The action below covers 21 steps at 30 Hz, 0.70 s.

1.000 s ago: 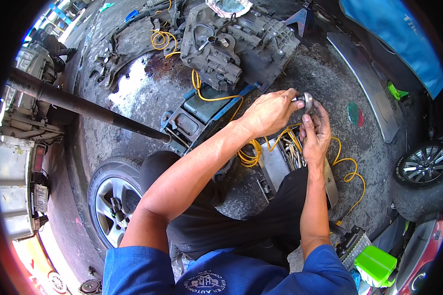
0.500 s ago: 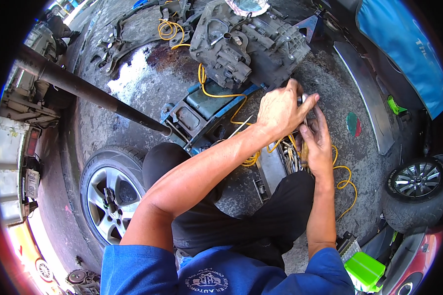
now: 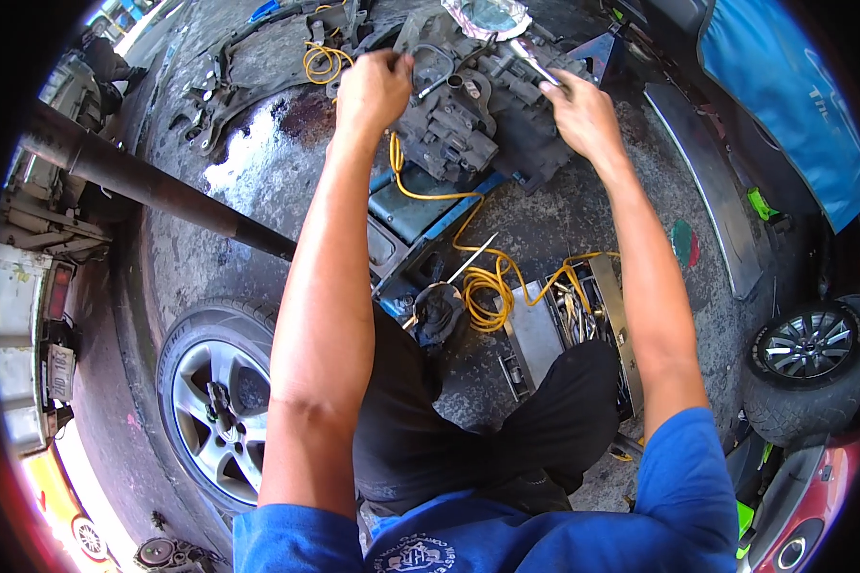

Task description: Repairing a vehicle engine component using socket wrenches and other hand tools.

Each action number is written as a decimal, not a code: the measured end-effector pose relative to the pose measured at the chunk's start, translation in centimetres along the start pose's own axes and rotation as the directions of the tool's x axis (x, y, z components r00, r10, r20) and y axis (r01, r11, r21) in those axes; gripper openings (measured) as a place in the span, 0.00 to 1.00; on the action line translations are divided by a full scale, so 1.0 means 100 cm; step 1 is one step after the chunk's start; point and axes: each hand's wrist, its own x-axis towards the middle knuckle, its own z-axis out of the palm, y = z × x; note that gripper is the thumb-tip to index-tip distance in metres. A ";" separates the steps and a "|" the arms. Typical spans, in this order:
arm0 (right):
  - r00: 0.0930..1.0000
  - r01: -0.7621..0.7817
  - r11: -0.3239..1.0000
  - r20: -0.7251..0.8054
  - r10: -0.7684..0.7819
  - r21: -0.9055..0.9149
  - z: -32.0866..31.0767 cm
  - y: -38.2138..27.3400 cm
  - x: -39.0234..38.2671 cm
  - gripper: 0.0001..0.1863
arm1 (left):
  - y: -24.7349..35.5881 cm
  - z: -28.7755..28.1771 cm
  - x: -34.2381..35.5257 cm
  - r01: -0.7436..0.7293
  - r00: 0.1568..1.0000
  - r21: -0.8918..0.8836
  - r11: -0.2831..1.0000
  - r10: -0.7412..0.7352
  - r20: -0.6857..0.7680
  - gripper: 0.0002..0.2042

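A grimy metal gearbox (image 3: 454,129) rests over a blue floor jack (image 3: 409,212) at the top middle. My right hand (image 3: 583,113) is wrapped round the handle of a shiny ratchet wrench (image 3: 533,60). Its head reaches toward the far part of the gearbox, beside a round, foil-edged tray (image 3: 487,17). At the gearbox's left edge, my left hand (image 3: 375,91) is closed with its fingers curled. What it grips, if anything, is hidden behind the fingers.
An open metal toolbox (image 3: 535,329) with several tools lies near my knees, a coiled yellow hose (image 3: 487,291) beside it. A wheel (image 3: 218,392) lies at left under a long dark pole (image 3: 153,181). More tyres (image 3: 805,349) are stacked at right, near a metal strip (image 3: 712,191).
Both hands have parted from above the toolbox and moved forward to the gearbox. The left went up and left; the right went up with the ratchet wrench, which now points at the gearbox.
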 end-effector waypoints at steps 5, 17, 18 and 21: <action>0.999 0.047 0.998 -0.003 -0.047 -0.037 0.029 -0.002 0.034 0.18 | 0.005 0.016 -0.011 0.015 0.980 0.113 0.993 -0.037 0.198 0.16; 0.993 0.066 0.994 0.107 -0.056 -0.089 0.042 -0.022 0.037 0.16 | 0.021 0.034 -0.010 -0.054 0.942 0.141 0.989 0.004 0.335 0.20; 0.988 0.062 0.993 0.148 -0.047 -0.096 0.040 -0.022 0.039 0.17 | 0.018 0.034 -0.009 -0.060 0.951 0.127 0.990 0.018 0.310 0.20; 0.971 0.205 0.974 0.148 -0.191 -0.093 0.037 -0.001 0.048 0.19 | 0.021 0.039 -0.007 -0.074 0.958 0.095 0.993 0.044 0.284 0.18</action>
